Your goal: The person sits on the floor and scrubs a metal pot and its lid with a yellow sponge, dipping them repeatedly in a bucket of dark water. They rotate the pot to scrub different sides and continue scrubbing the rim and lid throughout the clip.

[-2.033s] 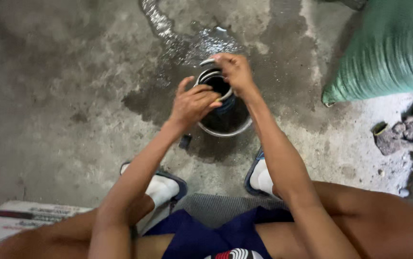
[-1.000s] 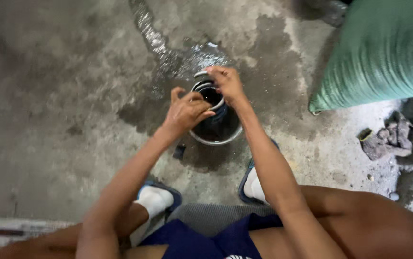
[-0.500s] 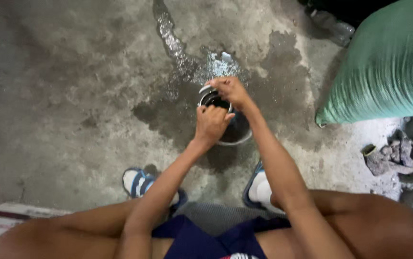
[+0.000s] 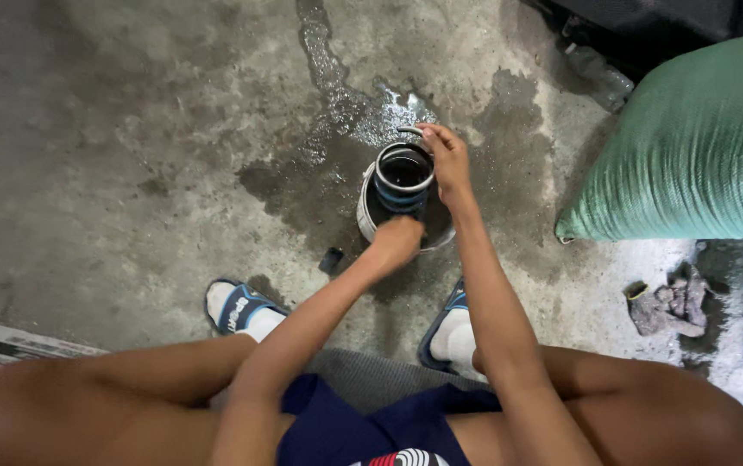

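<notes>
Round black cylinder part (image 4: 403, 177), metal-rimmed, held upright over small white bucket (image 4: 371, 216) on wet concrete floor (image 4: 130, 129). L hand (image 4: 396, 237) clasps part's lower side; R hand (image 4: 446, 160) grips rim, fingers curled. Nearby: green sack (image 4: 691, 147) at right, grey rag (image 4: 669, 306) below it.

A rough workshop or yard: wet concrete floor (image 4: 130, 129), green sack (image 4: 691, 155).

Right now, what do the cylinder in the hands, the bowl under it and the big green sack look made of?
Cylinder: dark and ribbed, glossy when wet; probably rubber or plastic. Bowl: pale rim with a dull sheen, likely metal or enamel. Green sack: fine ribbed weave, probably woven plastic.
</notes>
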Tool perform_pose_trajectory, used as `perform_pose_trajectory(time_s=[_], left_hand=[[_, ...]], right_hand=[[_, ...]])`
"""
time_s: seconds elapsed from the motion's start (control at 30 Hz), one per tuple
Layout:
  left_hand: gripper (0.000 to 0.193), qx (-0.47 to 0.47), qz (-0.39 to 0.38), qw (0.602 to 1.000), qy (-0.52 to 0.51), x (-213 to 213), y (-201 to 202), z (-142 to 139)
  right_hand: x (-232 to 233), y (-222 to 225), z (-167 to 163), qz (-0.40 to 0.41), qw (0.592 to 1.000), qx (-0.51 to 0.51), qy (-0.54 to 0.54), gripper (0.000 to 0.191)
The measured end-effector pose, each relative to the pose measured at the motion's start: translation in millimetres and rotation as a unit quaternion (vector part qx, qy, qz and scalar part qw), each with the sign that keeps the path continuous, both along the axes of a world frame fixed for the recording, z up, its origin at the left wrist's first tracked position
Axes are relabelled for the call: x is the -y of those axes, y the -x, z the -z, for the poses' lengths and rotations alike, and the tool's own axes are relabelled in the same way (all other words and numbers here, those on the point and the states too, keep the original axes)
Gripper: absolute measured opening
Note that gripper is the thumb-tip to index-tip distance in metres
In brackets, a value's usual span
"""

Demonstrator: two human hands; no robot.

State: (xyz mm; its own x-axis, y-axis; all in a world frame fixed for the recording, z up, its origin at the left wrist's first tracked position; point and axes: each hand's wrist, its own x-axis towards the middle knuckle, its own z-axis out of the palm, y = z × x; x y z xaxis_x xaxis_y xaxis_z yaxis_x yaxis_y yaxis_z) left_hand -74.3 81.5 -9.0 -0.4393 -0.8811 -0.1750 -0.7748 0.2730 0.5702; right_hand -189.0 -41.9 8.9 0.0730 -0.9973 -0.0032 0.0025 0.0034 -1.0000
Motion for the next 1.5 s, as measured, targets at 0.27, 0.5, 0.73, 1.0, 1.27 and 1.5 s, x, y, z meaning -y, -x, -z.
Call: perform_pose_trajectory(time_s=[0.27, 0.5, 0.73, 1.0, 1.27, 1.5], left_hand=[[0.036, 0.08, 0.173, 0.969, -0.159, 51, 48, 31], [0.037, -0.026, 0.154, 0.984, -0.082, 19, 28, 27], [0.037, -0.031, 0.028, 0.999, -0.011, -1, -68, -85], [0.073, -0.229, -0.184, 0.955, 0.043, 8, -132, -54], [0.037, -0.365, -0.301, 0.875, 0.1, 47, -102, 56], [0.025, -0.501, -0.358, 0.783, -0.092, 47, -90, 55]], right_hand=[[-31, 19, 3, 0.082, 0.979, 0.042, -0.183, 0.03], [-46, -10, 11, 0.165, 0.886, 0.112, -0.42, 0.049], [-71, -18, 24, 0.108, 0.949, 0.044, -0.292, 0.036], [-56, -17, 28, 0.104, 0.966, -0.08, -0.223, 0.019], [-56, -7, -72, -0.133, 0.965, -0.141, -0.179, 0.023], [-72, 8, -68, -0.129, 0.968, -0.106, -0.186, 0.023]])
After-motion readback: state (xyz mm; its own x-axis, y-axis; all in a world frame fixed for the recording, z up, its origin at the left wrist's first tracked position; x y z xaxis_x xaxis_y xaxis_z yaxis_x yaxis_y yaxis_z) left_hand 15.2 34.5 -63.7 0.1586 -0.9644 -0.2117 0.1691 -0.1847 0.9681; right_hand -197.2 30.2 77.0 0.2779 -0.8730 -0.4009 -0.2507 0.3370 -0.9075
